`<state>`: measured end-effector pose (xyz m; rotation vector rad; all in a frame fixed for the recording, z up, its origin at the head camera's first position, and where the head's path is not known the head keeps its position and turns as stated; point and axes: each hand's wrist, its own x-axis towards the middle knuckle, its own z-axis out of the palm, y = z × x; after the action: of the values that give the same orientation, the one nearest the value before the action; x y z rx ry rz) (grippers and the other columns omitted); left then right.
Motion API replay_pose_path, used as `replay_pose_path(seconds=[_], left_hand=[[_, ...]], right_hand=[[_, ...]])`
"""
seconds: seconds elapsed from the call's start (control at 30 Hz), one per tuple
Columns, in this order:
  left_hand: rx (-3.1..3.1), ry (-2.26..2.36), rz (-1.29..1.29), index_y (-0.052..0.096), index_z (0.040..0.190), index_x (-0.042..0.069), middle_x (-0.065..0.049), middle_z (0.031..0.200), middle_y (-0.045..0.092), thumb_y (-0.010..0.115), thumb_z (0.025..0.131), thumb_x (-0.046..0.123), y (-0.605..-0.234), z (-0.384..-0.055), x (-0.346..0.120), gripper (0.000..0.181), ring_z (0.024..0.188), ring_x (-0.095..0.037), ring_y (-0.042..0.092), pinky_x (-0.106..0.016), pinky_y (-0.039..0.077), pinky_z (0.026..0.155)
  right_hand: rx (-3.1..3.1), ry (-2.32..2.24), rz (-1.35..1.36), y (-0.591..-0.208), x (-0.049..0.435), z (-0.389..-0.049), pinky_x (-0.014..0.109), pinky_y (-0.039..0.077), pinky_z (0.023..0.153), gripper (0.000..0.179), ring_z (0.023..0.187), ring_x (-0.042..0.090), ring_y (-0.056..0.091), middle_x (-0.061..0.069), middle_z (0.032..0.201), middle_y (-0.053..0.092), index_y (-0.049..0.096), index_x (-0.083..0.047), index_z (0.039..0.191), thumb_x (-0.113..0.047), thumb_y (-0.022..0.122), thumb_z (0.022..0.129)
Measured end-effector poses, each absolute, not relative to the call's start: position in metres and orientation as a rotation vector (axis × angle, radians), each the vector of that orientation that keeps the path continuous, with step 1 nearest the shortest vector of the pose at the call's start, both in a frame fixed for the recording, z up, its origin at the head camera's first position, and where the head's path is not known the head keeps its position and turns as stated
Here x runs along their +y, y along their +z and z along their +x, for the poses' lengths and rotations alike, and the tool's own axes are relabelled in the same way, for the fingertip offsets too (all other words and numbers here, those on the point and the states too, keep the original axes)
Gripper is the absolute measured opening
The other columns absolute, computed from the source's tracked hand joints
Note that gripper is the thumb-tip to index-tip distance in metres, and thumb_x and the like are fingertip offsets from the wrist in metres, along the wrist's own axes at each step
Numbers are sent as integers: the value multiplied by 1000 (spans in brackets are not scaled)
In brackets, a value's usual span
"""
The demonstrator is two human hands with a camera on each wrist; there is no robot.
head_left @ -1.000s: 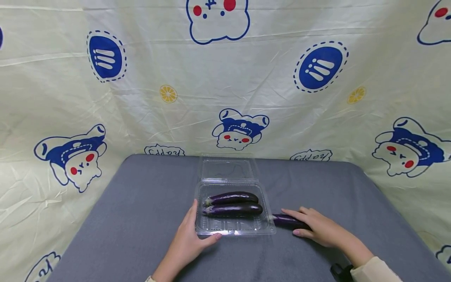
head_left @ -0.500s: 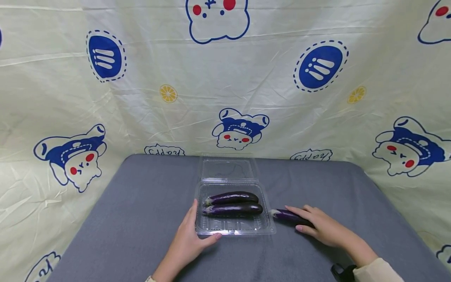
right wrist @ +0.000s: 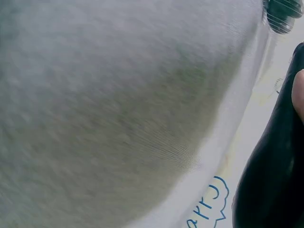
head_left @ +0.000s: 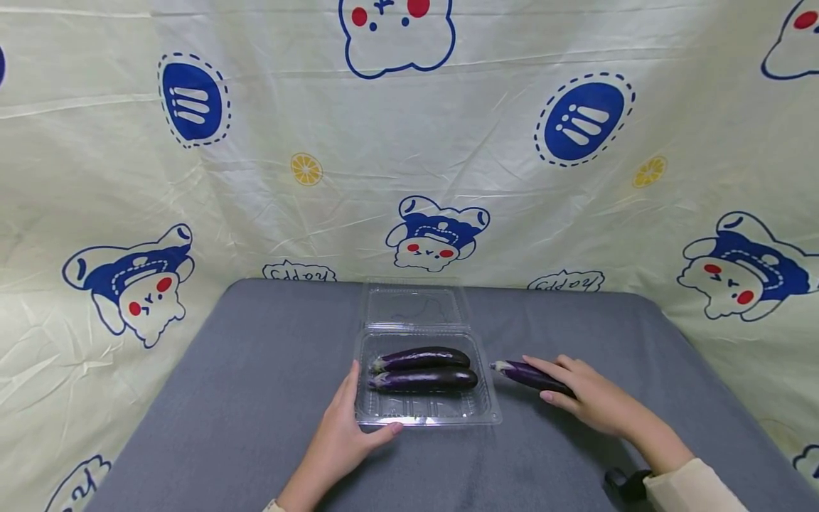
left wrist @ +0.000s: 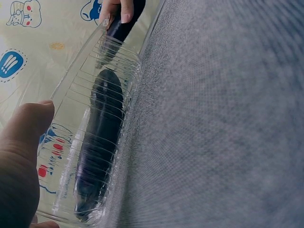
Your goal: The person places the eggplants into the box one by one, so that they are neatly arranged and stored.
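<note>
An open clear plastic clamshell box point(head_left: 441, 412) stands mid-table in the head view, its lid point(head_left: 412, 307) folded back. Two long dark purple eggplants lie side by side inside, a rear eggplant point(head_left: 425, 358) and a front eggplant point(head_left: 425, 381). My left hand point(head_left: 339, 437) holds the box's front left corner, thumb at the front rim. My right hand point(head_left: 595, 398) grips a third eggplant point(head_left: 531, 375) just right of the box, its pale stem end pointing left and raised. The right wrist view shows this eggplant point(right wrist: 268, 171) close up, with a fingertip on it.
A grey cloth point(head_left: 256, 370) covers the table. Behind it hangs a cream curtain point(head_left: 256, 107) printed with cartoon figures. A black strap-like item point(head_left: 625, 485) sits beside the right sleeve.
My right hand has lifted the third eggplant, and its stem end has swung up from beside the box's right rim. The left hand and the box have stayed put.
</note>
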<state>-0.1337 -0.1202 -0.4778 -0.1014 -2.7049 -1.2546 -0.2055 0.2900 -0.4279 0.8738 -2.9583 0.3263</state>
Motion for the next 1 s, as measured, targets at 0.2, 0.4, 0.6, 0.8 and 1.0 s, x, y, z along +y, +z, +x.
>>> replay_pose_path(seconds=[0.2, 0.4, 0.6, 0.8, 1.0], left_hand=[[-2705, -1258, -100, 17, 160, 11, -17, 161, 31, 81, 69, 64, -477, -134, -120, 123, 144, -39, 36, -58, 36, 114], [-2705, -1258, -102, 17, 160, 11, -17, 161, 31, 81, 69, 64, -478, -134, -120, 123, 145, -39, 36, -57, 36, 114], [-2708, -1255, -104, 17, 160, 12, -16, 161, 31, 79, 69, 67, -479, -135, -120, 124, 145, -39, 36, -57, 36, 113], [-2704, -1247, -103, 17, 160, 12, -16, 161, 32, 80, 68, 67, -480, -135, -120, 124, 144, -39, 37, -57, 37, 113], [-2700, -1247, -104, 18, 160, 11, -16, 160, 32, 81, 68, 64, -480, -135, -120, 123, 144, -39, 37, -57, 37, 113]], right_hand=[[-2958, 280, 877, -417, 291, -209, 34, 46, 74, 54, 96, 12, 52, -6, 111, 58, 45, -34, 149, -39, 61, 98], [-2958, 268, 878, -407, 290, -212, 33, 44, 73, 54, 95, 13, 51, -4, 109, 57, 44, -34, 149, -39, 61, 98], [-2948, 259, 900, -396, 287, -215, 29, 40, 70, 55, 93, 11, 49, -5, 109, 57, 42, -34, 150, -39, 60, 98], [-2917, 233, 922, -388, 277, -218, 29, 41, 72, 54, 93, 10, 48, -8, 108, 56, 45, -33, 149, -39, 60, 98], [-2932, 210, 945, -382, 263, -220, 30, 42, 72, 54, 94, 10, 50, -8, 110, 57, 42, -37, 150, -36, 60, 99]])
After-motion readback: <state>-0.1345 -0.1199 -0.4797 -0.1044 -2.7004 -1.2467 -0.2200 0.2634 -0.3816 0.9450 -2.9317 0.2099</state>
